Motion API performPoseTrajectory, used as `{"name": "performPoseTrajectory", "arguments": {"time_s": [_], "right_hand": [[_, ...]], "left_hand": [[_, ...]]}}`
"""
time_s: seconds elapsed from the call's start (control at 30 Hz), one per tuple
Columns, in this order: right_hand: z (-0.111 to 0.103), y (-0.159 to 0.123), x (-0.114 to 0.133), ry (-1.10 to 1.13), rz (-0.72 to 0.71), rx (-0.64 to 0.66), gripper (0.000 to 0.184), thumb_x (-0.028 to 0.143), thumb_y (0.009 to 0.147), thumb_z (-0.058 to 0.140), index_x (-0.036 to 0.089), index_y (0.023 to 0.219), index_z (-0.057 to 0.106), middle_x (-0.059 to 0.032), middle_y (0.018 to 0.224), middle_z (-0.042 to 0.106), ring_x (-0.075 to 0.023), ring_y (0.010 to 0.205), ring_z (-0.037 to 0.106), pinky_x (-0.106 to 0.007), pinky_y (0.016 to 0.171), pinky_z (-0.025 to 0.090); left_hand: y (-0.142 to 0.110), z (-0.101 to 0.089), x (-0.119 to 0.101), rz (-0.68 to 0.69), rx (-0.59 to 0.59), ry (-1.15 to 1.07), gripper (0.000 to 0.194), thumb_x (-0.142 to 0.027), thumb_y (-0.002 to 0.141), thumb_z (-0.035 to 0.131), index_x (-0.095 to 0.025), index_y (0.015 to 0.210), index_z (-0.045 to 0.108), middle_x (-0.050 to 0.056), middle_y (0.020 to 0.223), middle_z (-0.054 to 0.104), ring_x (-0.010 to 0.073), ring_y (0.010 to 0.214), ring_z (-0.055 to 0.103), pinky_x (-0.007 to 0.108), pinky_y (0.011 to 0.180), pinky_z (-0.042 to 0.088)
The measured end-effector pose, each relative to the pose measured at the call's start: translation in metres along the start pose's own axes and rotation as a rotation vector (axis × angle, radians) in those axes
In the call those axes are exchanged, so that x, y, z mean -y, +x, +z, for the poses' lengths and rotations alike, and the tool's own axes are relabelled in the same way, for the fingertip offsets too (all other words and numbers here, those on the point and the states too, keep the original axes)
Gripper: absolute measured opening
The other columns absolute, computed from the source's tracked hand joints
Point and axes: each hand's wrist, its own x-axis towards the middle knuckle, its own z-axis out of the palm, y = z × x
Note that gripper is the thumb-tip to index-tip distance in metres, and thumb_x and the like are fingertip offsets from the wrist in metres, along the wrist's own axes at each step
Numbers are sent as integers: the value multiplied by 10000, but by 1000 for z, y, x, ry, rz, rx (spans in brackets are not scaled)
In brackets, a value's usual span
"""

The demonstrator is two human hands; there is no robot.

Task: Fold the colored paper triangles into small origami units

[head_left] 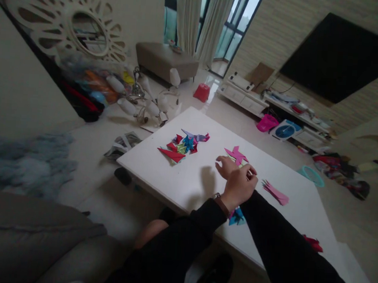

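Note:
My forearms cross over the white table (pixel 186 188), both in black sleeves. My left hand (pixel 240 186), with a brown band at its wrist, lies across my right wrist with its fingers curled; what they hold, if anything, is hidden. Beyond it my right hand (pixel 226 167) points left, fingers loosely bent and apart, with nothing seen in them. Just past the hands is a pink folded-paper pinwheel shape (pixel 236 153). Pink folded paper strips (pixel 277 194) lie to their right. Blue folded paper (pixel 237 217) shows partly beneath my left wrist.
Several colourful origami pieces (pixel 184 145) cluster at the table's left. A dark red paper piece (pixel 314 243) lies near my right sleeve. A chandelier (pixel 146 100) rests on the floor beyond the left corner. A sofa (pixel 36 234) stands at lower left.

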Motion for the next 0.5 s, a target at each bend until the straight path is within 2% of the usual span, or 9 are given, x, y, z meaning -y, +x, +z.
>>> {"name": "performPoseTrajectory", "arguments": {"time_s": [0.07, 0.13, 0.23, 0.37, 0.5], "right_hand": [[41, 3, 34, -65, -62, 179, 59, 244, 824, 709, 216, 876, 711, -42, 847, 713, -199, 839, 632, -319, 803, 483], [75, 7, 61, -116, -101, 307, 143, 297, 915, 645, 210, 998, 722, -71, 952, 736, -209, 922, 643, -317, 829, 477], [110, 16, 84, -135, -81, 382, 260, 378, 955, 615, 195, 1115, 707, -95, 1053, 733, -219, 966, 647, -316, 833, 476], [135, 27, 88, -107, 1, 364, 143, 297, 908, 655, 183, 962, 722, -76, 981, 724, -194, 871, 638, -295, 789, 461], [138, 30, 78, -20, 17, 337, 65, 181, 867, 644, 168, 856, 706, -51, 890, 712, -170, 825, 628, -277, 784, 457]], "left_hand": [[0, -8, -4, 36, -10, 40, 127, -171, 827, 560, -224, 902, 648, -5, 745, 661, 155, 735, 640, 260, 745, 501], [0, -17, -9, 54, -17, 88, 132, -179, 840, 554, -234, 907, 654, -6, 749, 667, 151, 714, 628, 252, 722, 490], [3, -28, -14, 74, -21, 120, 148, -184, 847, 554, -239, 933, 662, -4, 762, 681, 149, 706, 622, 249, 709, 482], [11, -40, -15, 82, -37, 110, 158, -192, 850, 556, -229, 951, 671, 11, 783, 700, 150, 698, 622, 261, 706, 483], [16, -46, -14, 76, -65, 94, 160, -191, 841, 558, -229, 944, 674, 9, 785, 702, 143, 683, 617, 256, 676, 470]]}}
